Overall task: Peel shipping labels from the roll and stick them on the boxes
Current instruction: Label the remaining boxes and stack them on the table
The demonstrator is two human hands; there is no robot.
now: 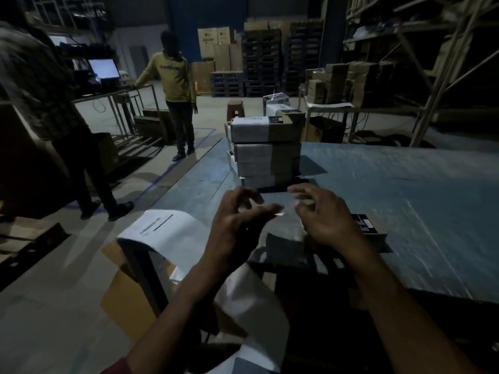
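My left hand [237, 222] and my right hand [321, 214] are raised side by side over the near end of the blue-grey table [391, 184], fingers curled. A thin pale label [283, 207], blurred and seen edge-on, appears pinched between their fingertips. A white strip of labels [164, 228] lies over the table's left corner and hangs down towards my lap. A flat brown box [375, 233] with a black sticker lies under my right hand. A stack of boxes [267, 152], wrapped with white labels, stands just beyond my hands.
Two people stand on the floor to the left, one in a yellow top [175, 76], one close by [54, 103]. An open carton [127, 295] sits on the floor below the table corner. Pallets, cartons and shelving fill the back and right.
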